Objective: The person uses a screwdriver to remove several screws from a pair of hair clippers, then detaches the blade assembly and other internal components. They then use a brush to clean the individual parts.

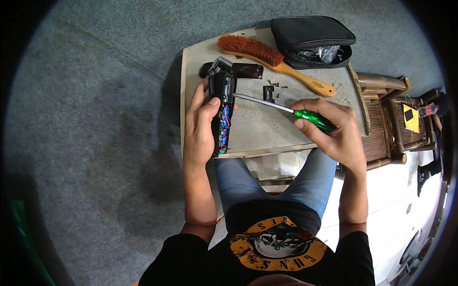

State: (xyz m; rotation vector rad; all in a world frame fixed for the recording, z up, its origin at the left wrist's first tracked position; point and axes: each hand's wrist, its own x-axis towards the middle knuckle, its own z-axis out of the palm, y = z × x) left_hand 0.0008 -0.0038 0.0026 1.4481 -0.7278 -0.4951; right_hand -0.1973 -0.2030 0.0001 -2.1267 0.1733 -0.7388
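Observation:
My left hand (202, 126) is closed around an opened hair clipper (223, 88), held blade end away from me. Its casing is off along the near part, and coloured wires (224, 125) show inside. In my right hand (331, 125) is a screwdriver (267, 103) with a green handle. The shaft points left, and its tip is at the clipper's side; whether it touches a screw I cannot tell. Behind the clipper lies a dark, glossy cover (249, 71). A small black plastic part (268, 93) rests just beyond the shaft, with several small screws (274, 83) near it.
A brush (276, 62) with reddish bristles and a wooden handle lies across the far side of the small wooden table (305, 138). Behind it stands an open black case (312, 35) with plastic-wrapped items inside. Bamboo furniture (377, 119) adjoins the right; a bottle (427, 110) is farther off.

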